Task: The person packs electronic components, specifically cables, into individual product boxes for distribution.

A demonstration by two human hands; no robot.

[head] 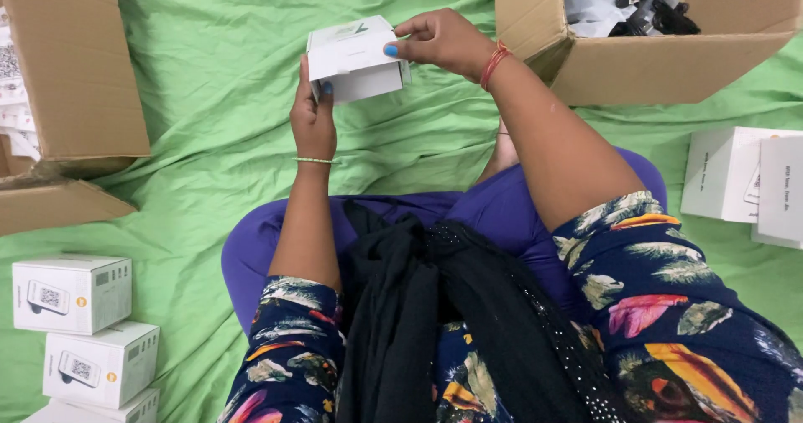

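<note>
Held between both hands: left hand (314, 114) under the small white carton (355, 59), right hand (439, 40) pinching its top edge. Light, stiff card, probably crushable; best gripped at corners.

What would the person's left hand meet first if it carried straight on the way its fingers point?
The left hand already touches the small white box. Past the box, probably only the green sheet, though depth is unclear.
</note>
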